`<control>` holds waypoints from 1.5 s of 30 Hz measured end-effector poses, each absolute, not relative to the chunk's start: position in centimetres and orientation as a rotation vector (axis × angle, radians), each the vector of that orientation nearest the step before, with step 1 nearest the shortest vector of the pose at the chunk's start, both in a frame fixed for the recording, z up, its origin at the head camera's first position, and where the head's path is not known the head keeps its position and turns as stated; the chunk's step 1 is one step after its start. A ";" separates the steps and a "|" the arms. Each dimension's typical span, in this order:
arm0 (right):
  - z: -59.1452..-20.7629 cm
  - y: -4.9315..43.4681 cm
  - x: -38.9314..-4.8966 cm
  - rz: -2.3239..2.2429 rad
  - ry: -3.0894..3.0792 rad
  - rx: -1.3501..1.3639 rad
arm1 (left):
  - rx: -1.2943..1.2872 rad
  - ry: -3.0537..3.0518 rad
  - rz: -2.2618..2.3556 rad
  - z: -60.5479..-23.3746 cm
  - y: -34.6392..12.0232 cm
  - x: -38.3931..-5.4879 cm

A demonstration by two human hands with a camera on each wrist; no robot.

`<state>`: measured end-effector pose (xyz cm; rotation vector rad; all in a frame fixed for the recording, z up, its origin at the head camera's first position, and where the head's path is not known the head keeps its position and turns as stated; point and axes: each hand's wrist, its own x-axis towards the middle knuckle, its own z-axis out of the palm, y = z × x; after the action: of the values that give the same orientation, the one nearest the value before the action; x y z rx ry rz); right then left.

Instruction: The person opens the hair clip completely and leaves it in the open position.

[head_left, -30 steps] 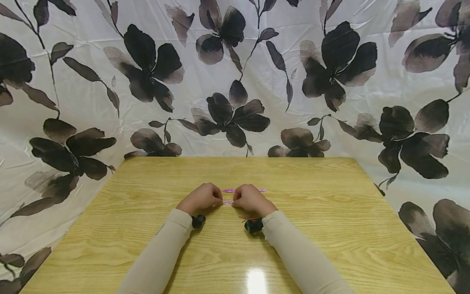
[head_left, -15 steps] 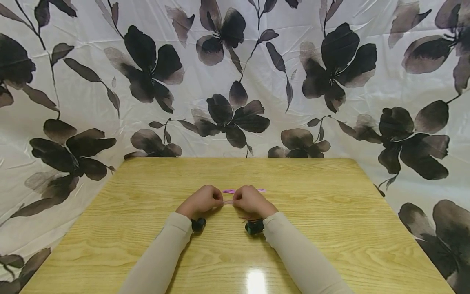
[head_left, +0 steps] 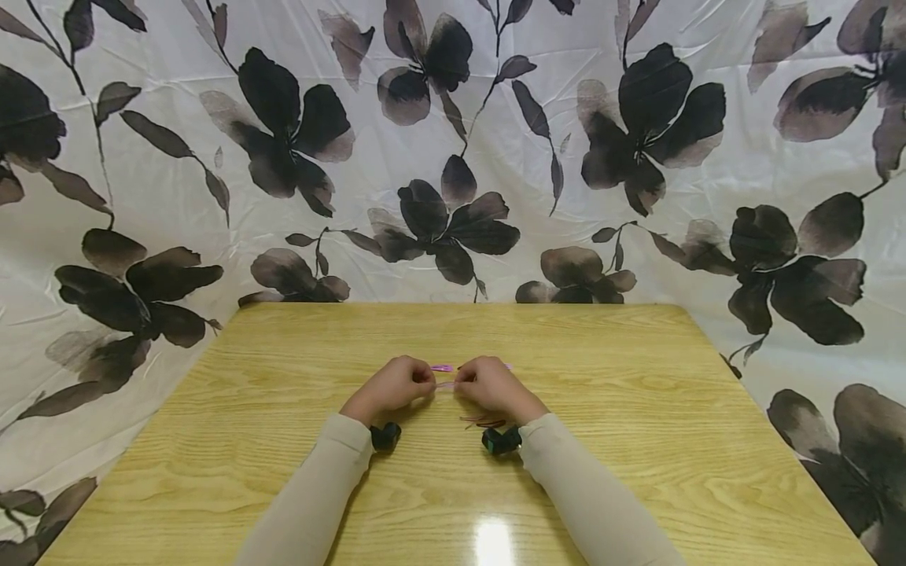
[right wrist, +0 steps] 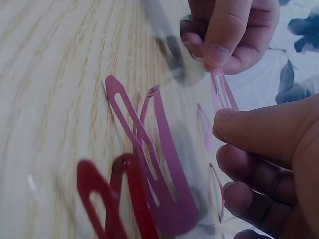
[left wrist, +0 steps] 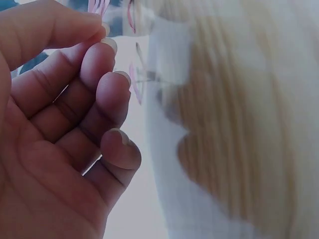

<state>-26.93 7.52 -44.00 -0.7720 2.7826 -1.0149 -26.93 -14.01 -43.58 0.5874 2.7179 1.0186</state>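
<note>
A pink snap hair clip (right wrist: pixel 223 94) is stretched between both hands. The left hand (head_left: pixel 393 385) pinches one end with thumb and index finger; in the left wrist view its other fingers curl loosely beside pink prongs of the clip (left wrist: pixel 98 6). The right hand (head_left: pixel 498 387) pinches the opposite end, its thumb (right wrist: pixel 259 127) lying over the clip. Near the right wrist, a larger-looking pink snap clip (right wrist: pixel 174 211) and a red one (right wrist: pixel 102 191) lie on the table, their prongs sprung apart.
Behind the hands lies a row of clips, with a pink clip (head_left: pixel 442 368) showing between them. Thin clips (right wrist: pixel 217 191) also lie past the right fingers. The wooden table (head_left: pixel 212 472) meets a floral cloth (head_left: pixel 538 157) at its back edge.
Both hands have shifted slightly right with the clip, the right hand more so, widening the gap between them. More of the reddish clips by the right wrist now shows.
</note>
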 end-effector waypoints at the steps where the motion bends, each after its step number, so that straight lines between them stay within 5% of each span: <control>1: -44.0 7.7 -26.9 -1.016 2.790 -0.772 | 0.586 2.718 1.026 -43.6 -13.9 -26.9; 45: -42.4 11.6 -24.0 -1.130 2.814 -0.730 | 0.667 2.649 1.227 -42.0 -10.8 -24.6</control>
<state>-23.98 11.64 -42.36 -0.7300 2.8135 -1.1300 -24.65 -10.83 -42.02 0.6667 2.6492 1.2272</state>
